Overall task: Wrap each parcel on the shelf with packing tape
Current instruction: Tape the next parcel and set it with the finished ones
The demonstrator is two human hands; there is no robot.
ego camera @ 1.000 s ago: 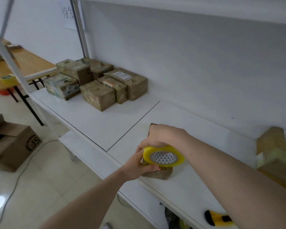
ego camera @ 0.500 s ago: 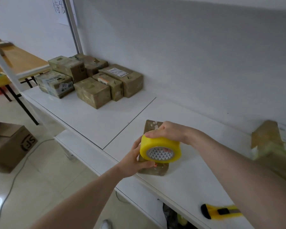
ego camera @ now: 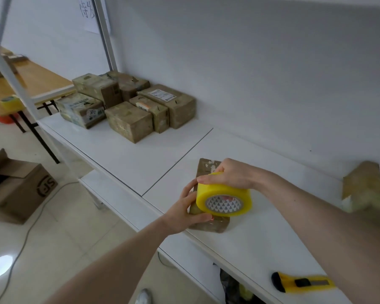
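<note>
Right hand [ego camera: 233,175] grips tape roll [ego camera: 224,199] over parcel [ego camera: 206,170] (shelf [ego camera: 261,233] edge).

My left hand [ego camera: 190,208] and my right hand [ego camera: 230,175] are both bare, with no gloves, rings or watch on them that I can see. Both my forearms are uncovered all the way to the lower edge of the view, so no sleeve shows on either. My fingernails look short and plain. Down by the floor, the toe of my pale grey shoe [ego camera: 143,296] shows
</note>
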